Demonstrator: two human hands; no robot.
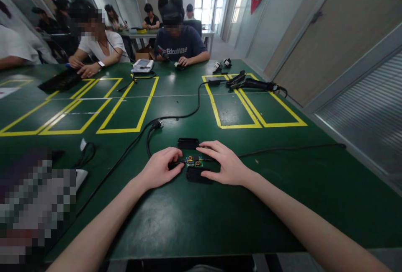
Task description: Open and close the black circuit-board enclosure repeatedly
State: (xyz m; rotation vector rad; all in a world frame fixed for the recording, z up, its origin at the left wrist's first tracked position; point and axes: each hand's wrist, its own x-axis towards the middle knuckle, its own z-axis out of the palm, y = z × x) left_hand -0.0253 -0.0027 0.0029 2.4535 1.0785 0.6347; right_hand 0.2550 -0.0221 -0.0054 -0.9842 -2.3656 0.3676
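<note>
A small green circuit board with copper coils lies on the table between my hands, a black cable running off each side. My left hand is closed around the black cable at the board's left end. Spread over the right side, my right hand has its fingers apart. Its thumb rests at one black plastic case half on the near side of the board. Its forefinger reaches to the other black case half on the far side. The right-hand cable passes under my right palm.
The green table carries yellow tape outlines. A cable with a plug curves to my left. Black adapters and cords lie at far right. Across sits a person in a dark shirt; another in white works at left.
</note>
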